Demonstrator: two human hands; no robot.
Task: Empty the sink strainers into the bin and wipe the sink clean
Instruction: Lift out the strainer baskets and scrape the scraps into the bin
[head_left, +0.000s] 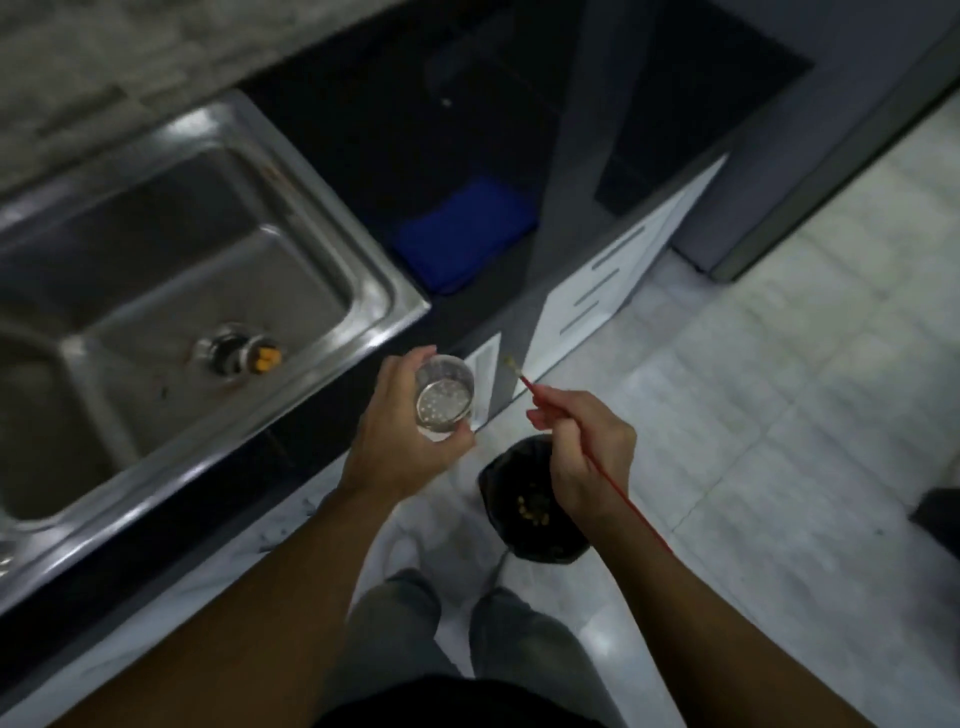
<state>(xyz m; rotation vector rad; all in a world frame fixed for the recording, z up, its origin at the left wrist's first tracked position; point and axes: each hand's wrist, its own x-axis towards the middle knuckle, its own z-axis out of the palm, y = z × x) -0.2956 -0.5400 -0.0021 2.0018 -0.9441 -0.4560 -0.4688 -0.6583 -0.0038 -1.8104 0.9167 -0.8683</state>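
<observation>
Bin (506, 467) mouth partly under right hand (587, 457)

sink (171, 249): silver steel | strainer (445, 402): silver, dotted with holes | stick (597, 462): red | cloth (465, 234): bright blue | bin (535, 499): black, yellow-brown scraps inside | counter (395, 135): black | floor (779, 364): pale grey tiles

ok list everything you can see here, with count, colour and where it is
sink: one, steel, on the left, set in the dark counter
drain: one, metal, sink floor, orange bits at its edge
cloth: one, blue, on the counter right of the sink
strainer: one, metal, held in the left hand
stick: one, red, thin, held in the right hand
bin: one, black, on the floor, scraps inside
floor: pale tiles, right side
left hand: gripping the strainer
right hand: pinching the stick, above the bin
legs: two, grey trousers, bottom centre
</observation>
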